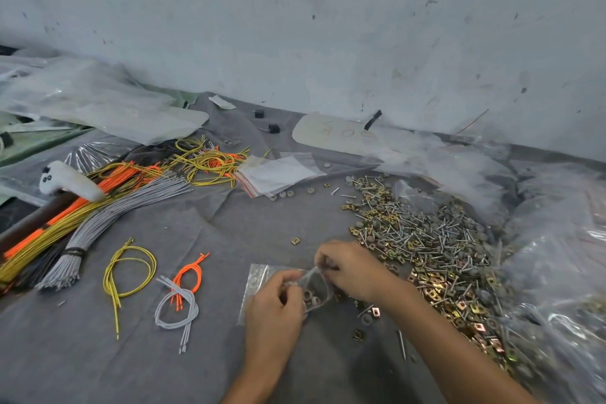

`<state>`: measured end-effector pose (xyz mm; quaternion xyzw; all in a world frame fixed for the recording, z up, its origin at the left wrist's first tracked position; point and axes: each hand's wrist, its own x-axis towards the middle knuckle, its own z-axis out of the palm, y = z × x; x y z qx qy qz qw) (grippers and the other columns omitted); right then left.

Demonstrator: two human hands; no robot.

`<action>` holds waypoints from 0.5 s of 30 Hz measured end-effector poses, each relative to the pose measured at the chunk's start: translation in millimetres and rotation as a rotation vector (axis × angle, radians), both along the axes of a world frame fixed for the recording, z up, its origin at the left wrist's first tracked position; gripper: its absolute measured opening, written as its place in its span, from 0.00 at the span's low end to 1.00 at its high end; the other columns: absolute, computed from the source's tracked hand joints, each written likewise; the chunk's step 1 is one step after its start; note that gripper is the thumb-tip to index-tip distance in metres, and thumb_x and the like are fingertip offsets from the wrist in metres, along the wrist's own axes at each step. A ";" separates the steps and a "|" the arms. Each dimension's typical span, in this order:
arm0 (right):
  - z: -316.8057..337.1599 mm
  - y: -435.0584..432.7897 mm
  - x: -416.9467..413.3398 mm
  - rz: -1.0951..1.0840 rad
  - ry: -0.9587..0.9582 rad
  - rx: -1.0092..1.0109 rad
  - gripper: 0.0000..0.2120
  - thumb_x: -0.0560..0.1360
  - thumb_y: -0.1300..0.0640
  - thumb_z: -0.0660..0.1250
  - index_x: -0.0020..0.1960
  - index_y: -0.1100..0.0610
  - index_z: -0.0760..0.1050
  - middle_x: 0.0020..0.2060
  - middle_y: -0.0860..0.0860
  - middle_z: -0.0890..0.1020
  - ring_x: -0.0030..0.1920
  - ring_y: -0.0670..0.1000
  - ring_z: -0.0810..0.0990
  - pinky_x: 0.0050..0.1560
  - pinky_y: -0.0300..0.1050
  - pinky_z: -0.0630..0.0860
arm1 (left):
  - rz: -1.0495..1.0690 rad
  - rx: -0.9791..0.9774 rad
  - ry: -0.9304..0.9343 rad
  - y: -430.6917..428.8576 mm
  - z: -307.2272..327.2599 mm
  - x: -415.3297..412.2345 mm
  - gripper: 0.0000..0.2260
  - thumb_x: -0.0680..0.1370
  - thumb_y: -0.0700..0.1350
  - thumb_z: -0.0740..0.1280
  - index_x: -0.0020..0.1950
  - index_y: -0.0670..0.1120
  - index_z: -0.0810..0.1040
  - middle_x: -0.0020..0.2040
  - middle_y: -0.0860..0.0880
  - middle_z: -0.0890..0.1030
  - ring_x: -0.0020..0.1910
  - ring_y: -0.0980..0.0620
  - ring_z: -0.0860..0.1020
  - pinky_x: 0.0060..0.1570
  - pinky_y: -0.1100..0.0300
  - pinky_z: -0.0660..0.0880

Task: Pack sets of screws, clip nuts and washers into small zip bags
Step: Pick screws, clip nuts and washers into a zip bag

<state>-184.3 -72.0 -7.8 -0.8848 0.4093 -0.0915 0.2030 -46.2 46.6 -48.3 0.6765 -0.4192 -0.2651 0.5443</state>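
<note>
Left hand (273, 308), right hand (352, 269) pinching clear zip bag (316, 284), perhaps grey washers (311, 298) inside

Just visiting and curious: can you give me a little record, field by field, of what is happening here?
Left hand: grips the small zip bag
Right hand: pinches the bag's top edge
Inside bag: a few grey washers
Hardware pile: screws, clip nuts, washers, right of the hands
Spare zip bags: flat stack, farther back
Wire bundles: orange, yellow, grey, at left
Surface: grey cloth
</note>
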 end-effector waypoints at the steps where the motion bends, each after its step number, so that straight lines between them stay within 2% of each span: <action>1: -0.3 -1.3 1.1 0.003 -0.004 -0.015 0.10 0.73 0.63 0.71 0.44 0.48 0.76 0.45 0.44 0.79 0.46 0.45 0.77 0.48 0.43 0.76 | 0.000 0.005 0.003 -0.1 -0.1 0.2 0.14 0.75 0.36 0.66 0.44 0.56 0.83 0.36 0.59 0.83 0.35 0.61 0.80 0.35 0.68 0.73; 5: 1.9 -10.4 5.5 -0.066 -0.003 0.060 0.08 0.77 0.62 0.68 0.47 0.49 0.75 0.45 0.47 0.81 0.46 0.48 0.80 0.50 0.50 0.80 | 0.000 0.008 0.008 0.8 0.1 0.9 0.10 0.72 0.45 0.63 0.45 0.57 0.82 0.35 0.58 0.83 0.34 0.58 0.81 0.37 0.58 0.77; 9: 12.7 -9.2 3.0 -0.134 -0.037 0.081 0.06 0.80 0.60 0.64 0.50 0.49 0.72 0.44 0.49 0.82 0.42 0.50 0.81 0.46 0.50 0.80 | -0.011 0.019 -0.001 0.8 -0.3 1.4 0.11 0.74 0.41 0.64 0.46 0.57 0.82 0.35 0.56 0.83 0.34 0.57 0.80 0.38 0.56 0.78; 12: 22.2 11.4 -12.7 -0.210 -0.269 0.105 0.06 0.79 0.60 0.67 0.47 0.50 0.75 0.41 0.47 0.83 0.42 0.47 0.82 0.47 0.48 0.81 | 0.002 0.012 0.025 1.3 2.4 1.1 0.11 0.71 0.46 0.62 0.46 0.57 0.83 0.36 0.56 0.84 0.35 0.56 0.81 0.40 0.53 0.79; 15: 26.7 50.1 -26.0 -0.212 -0.540 0.194 0.08 0.76 0.63 0.70 0.45 0.51 0.76 0.38 0.49 0.83 0.39 0.46 0.81 0.41 0.41 0.77 | 0.012 -0.004 0.033 1.3 3.8 -0.7 0.13 0.71 0.47 0.61 0.47 0.61 0.81 0.35 0.56 0.83 0.35 0.56 0.81 0.38 0.56 0.78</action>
